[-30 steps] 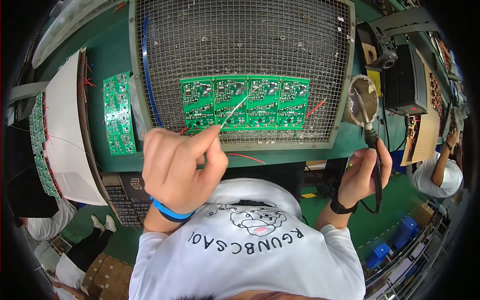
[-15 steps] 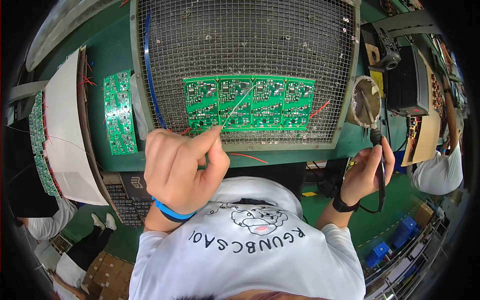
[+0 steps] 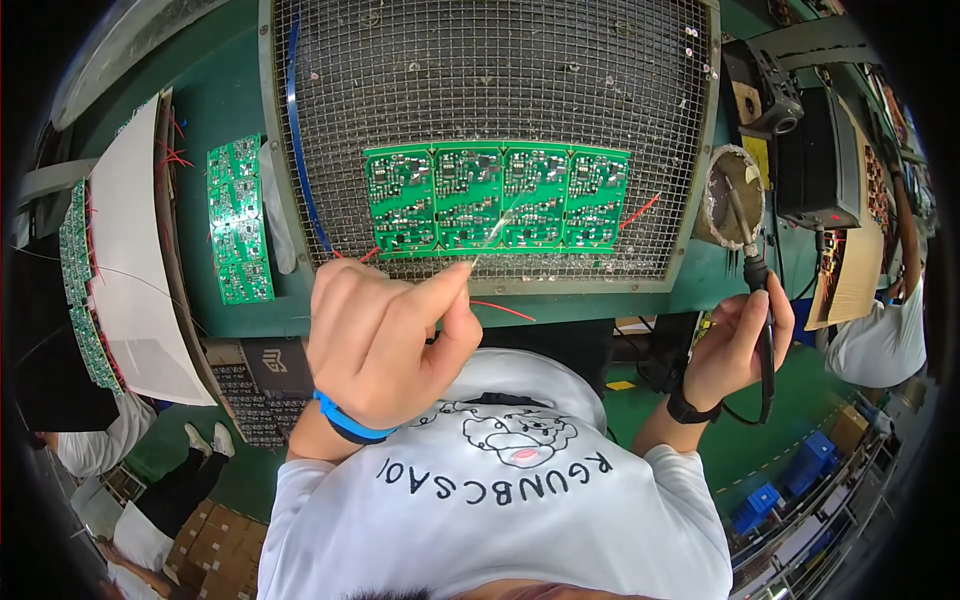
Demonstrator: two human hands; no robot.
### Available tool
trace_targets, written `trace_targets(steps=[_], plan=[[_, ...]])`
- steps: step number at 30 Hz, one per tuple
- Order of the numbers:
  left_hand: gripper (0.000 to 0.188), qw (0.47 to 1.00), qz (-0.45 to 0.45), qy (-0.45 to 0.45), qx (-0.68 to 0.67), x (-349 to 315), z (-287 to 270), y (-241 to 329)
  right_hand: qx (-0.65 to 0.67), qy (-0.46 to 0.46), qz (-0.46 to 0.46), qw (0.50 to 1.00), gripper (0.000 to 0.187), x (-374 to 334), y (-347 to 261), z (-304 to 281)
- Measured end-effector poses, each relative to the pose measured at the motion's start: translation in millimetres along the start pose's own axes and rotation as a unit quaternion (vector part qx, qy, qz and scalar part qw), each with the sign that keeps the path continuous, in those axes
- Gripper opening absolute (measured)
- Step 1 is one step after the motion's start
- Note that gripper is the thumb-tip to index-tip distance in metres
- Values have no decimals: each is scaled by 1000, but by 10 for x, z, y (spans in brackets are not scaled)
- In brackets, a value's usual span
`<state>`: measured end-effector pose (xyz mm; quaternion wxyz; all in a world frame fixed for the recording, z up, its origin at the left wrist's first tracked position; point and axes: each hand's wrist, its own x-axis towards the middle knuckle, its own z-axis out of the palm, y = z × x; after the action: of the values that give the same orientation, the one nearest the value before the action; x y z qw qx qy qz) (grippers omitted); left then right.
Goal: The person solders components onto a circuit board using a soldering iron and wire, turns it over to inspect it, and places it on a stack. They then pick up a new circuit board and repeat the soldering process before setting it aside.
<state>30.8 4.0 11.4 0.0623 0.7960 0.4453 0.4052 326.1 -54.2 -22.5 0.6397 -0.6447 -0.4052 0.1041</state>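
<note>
The wire-mesh work grille [image 3: 480,110] carries the green four-section circuit panel [image 3: 497,198] flat at its lower middle, in the same place as a second ago, with a spare green board [image 3: 238,220] well apart on the green bench to the left. The left hand [image 3: 385,335] remains closed, pinching a thin solder wire [image 3: 497,228] whose free end reaches over the panel's lower middle, little changed. The right hand [image 3: 738,340], wrapped shut around the soldering iron [image 3: 752,255], has shifted its tip into the round tip-cleaning dish [image 3: 735,195] beside the grille, so soldering appears paused.
</note>
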Motion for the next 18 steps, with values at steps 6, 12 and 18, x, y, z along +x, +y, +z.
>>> trace_targets(steps=[6, 12, 18], plan=[[29, 1000, -8, 1, 1, -31, -32, 9, -2, -4, -3, 1000, 24, 1, -11, 3], [27, 1000, -17, 14, 17, -57, -78, -27, -8, 6, 8, 1000, 24, -19, 8, -1], [28, 999, -27, 15, 27, -82, -124, -64, -61, 38, -21, 997, 24, -76, 95, -35]])
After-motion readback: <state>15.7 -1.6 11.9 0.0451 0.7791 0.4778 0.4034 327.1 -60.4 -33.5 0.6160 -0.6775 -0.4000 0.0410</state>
